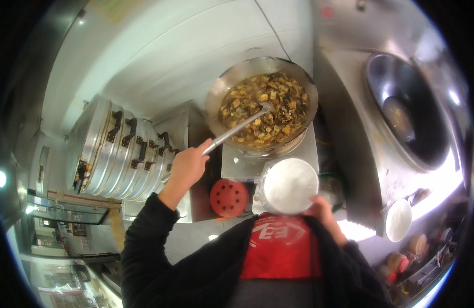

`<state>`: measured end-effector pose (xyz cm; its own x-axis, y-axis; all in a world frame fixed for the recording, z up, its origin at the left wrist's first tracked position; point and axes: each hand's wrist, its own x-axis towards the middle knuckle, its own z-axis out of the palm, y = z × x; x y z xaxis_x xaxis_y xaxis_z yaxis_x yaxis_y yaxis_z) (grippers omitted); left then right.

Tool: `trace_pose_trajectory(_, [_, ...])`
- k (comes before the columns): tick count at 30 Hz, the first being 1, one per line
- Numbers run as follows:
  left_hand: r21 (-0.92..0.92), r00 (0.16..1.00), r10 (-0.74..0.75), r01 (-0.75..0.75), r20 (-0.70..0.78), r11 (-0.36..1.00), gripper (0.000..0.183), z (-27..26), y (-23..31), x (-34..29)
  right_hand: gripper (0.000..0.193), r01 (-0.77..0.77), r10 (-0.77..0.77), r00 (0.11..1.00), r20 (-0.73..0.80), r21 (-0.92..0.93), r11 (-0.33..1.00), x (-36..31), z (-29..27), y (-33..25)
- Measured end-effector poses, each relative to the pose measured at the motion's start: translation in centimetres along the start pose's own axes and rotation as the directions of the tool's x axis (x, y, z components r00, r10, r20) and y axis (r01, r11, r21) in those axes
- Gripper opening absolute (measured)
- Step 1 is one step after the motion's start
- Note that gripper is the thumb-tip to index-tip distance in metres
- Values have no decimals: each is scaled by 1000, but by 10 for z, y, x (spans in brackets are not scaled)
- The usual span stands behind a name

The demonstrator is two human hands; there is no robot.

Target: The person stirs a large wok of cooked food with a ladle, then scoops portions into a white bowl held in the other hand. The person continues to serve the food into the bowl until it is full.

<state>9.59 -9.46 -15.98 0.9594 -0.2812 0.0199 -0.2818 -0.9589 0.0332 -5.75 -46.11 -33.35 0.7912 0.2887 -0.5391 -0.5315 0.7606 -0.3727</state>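
My left hand [186,168] is closed around the long metal handle of a ladle [229,133]. The ladle's head rests among the food in a large metal wok [215,97]. Chunky yellow-brown stew [285,97], with pieces that look like tofu and dark bits in liquid, fills much of that wok. Close to my body, my right hand [320,209] grips the right rim of a round white basin [291,186]. Its pale inside shows no distinct contents. The basin is just in front of the wok, over the edge of the metal stand [242,165].
At the left rises a stack of metal steamers [119,154] with black handles. Below the wok is a red round stool [229,198] with holes. A metal counter [350,113] on the right holds a big dark wok [409,110]. Seasoning containers [401,261] sit at lower right.
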Motion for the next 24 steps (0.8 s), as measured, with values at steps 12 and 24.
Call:
trace_pose_trajectory(12, [-141,977,-207,214,60,967,45,-122,-31,-46,50,-24,22,1000,-21,-92,996,-4,5,-10])
trace_pose_trajectory(24, [-611,747,-214,646,630,456,49,-103,-43,-99,49,22,-23,999,28,44,999,11,1,-5])
